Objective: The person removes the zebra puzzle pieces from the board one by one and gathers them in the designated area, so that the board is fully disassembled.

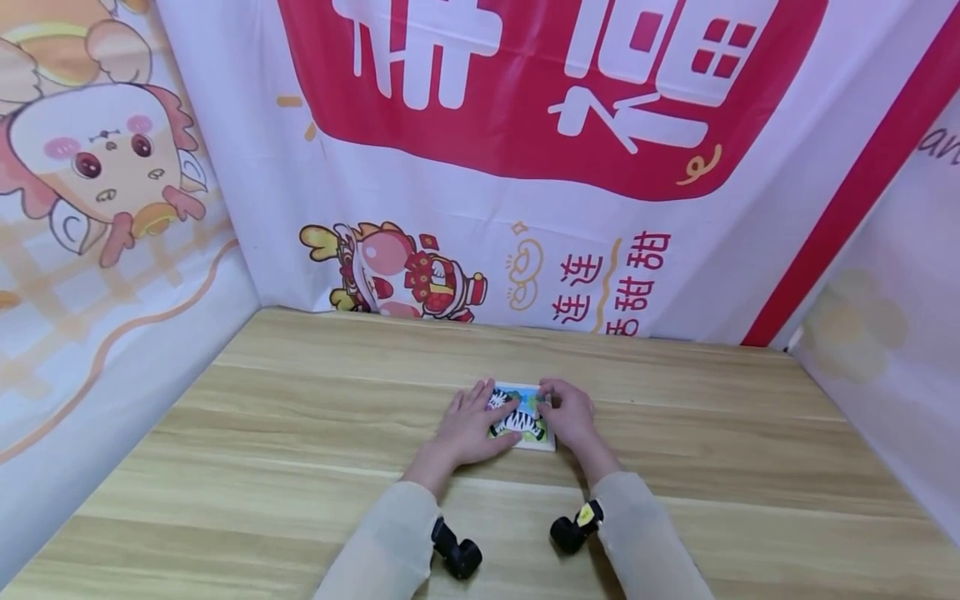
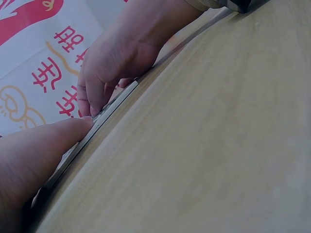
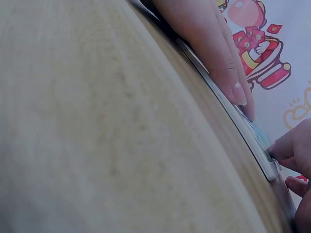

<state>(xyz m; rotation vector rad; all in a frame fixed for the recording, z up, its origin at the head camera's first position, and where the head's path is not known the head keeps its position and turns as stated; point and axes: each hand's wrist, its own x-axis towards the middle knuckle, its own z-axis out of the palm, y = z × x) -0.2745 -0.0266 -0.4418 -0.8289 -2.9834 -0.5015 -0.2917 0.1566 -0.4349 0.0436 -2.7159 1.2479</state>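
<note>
A small, flat zebra puzzle board with a white border lies on the table, its picture showing a striped zebra on blue and green. Across its left part the left hand rests with fingers spread, thumb near the lower edge. At the upper right, the right hand bends its fingers and grips the board's side. From the right wrist, the board's thin edge is visible, with the right thumb on its corner. In the left wrist view the left thumb presses the near edge. Fingers hide parts of the picture.
The wood-grain table extends around both arms. A printed white and red cloth hangs behind it, with more printed cloth at both sides. Each sleeve carries a black wrist camera, one on the left and one on the right.
</note>
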